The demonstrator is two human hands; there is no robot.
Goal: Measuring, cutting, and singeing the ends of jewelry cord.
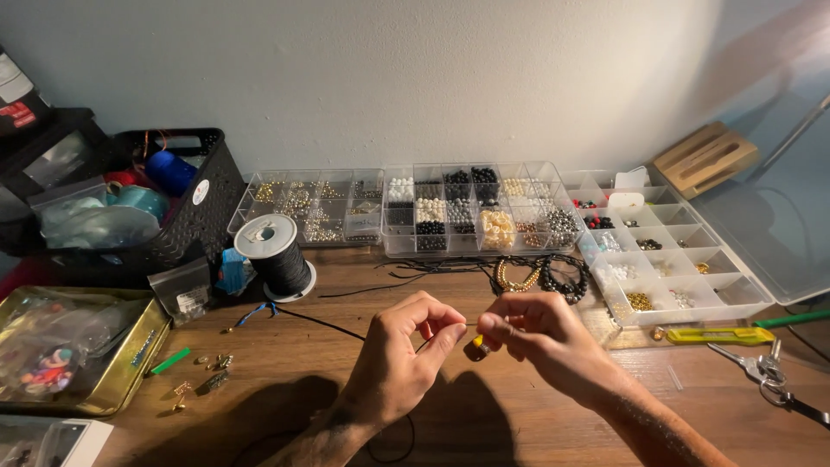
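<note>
left hand (406,342): closed; thumb and forefinger pinch the black cord (316,321) near its free end; tip aims right, at the other hand
right hand (536,333): closed; fingertips pinch a small item level with the cord tip; a yellow bead (478,343) shows just under the thumb; whether a second piece sits in the pinch I cannot tell
gap: the two pinches nearly touch; a short pale stub bridges them; too small to say cord end or needle
cord axis: runs left-right between the hands; from the left pinch it trails up-left across the table (519,415) to the spool (275,251); another stretch loops down under the left wrist
nearer hand: bead sits in the right hand, cord tip in the left; each hand owns one part; neither has to reach
spool: upright, black cord wound on it; well up-left of the left hand
bead trays (471,203): three clear compartment boxes in a row beyond both hands, against the wall; rightmost one open, up-right of the right hand
bracelets (540,277): gold and dark bead strands, just beyond the right hand, in front of the trays
clasps (212,367): small brass bits loose on the table, left of the left hand
tin (130,359): gold, open, far left; holds bags
basket (194,203): black, far up-left; thread spools inside
cutter (713,335): yellow, right of the right hand; keys (765,367) just below it
</note>
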